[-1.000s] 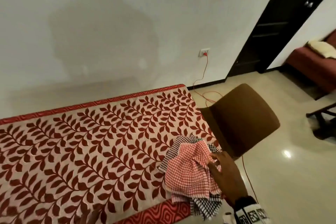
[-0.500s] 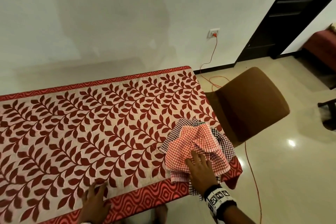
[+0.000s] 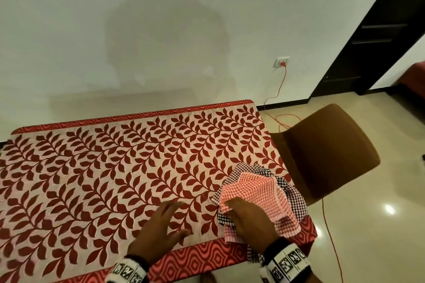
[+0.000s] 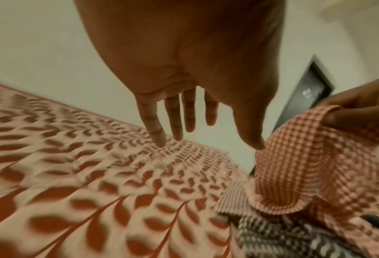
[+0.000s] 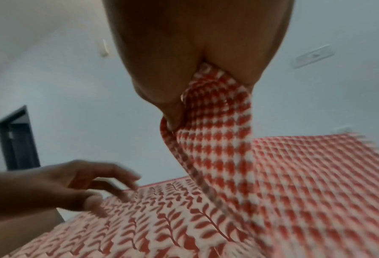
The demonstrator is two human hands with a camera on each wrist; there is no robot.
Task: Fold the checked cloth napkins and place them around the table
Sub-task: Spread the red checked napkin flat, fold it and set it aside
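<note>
A heap of checked napkins lies at the table's near right corner, a red-and-white napkin (image 3: 257,193) on top and dark checked ones (image 3: 292,197) under it. My right hand (image 3: 248,220) pinches the red napkin's edge (image 5: 215,111) between thumb and fingers and lifts it off the heap (image 4: 312,157). Just left of the heap my left hand (image 3: 161,230) hovers over the tablecloth with its fingers (image 4: 173,120) spread and straight, holding nothing. From the right wrist, the left hand (image 5: 69,185) appears blurred.
The table (image 3: 115,179) wears a cream cloth with red leaves and a red border. A brown chair (image 3: 328,151) stands at its right end. An orange cable (image 3: 331,236) runs over the floor to a wall socket (image 3: 281,61). A dark door (image 3: 377,30) is beyond.
My left hand has moved up and right from the near edge toward the heap. My right hand has shifted to the heap's left side and taken hold of the red napkin's edge.
</note>
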